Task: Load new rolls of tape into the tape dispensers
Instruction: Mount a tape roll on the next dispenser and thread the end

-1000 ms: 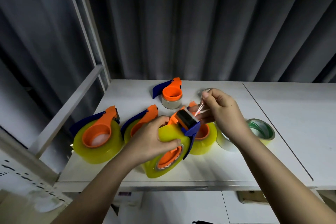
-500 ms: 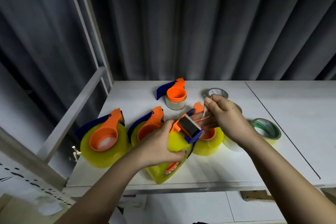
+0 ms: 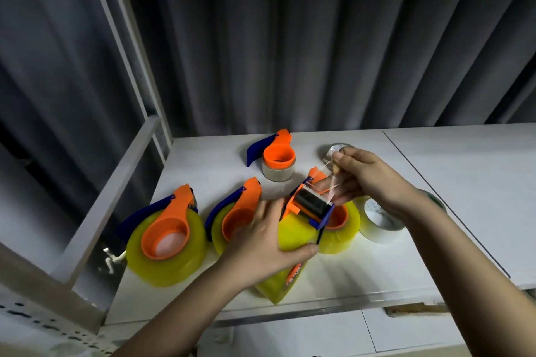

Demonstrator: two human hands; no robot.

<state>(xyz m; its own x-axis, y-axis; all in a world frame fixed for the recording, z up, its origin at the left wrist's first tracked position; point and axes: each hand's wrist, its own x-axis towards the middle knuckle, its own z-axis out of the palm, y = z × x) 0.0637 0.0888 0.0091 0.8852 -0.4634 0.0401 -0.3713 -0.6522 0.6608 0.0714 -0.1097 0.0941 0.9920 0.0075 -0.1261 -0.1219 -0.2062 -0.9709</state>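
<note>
Left hand [image 3: 262,240] grips yellow roll [image 3: 293,238] in dispenser [image 3: 310,206], frame centre; right hand [image 3: 374,180] fingers pinch tape end [image 3: 330,182], threading. Three loaded dispensers [image 3: 171,229] on counter [image 3: 449,171]; clear roll [image 3: 380,220] and small dispenser [image 3: 278,158] left.

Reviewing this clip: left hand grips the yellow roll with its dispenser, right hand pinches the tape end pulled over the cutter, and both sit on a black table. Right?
Not quite: the table is white, not black, as the head view shows. The rest stands: the left hand grips the yellow roll, and the right hand pinches the tape end.
</note>
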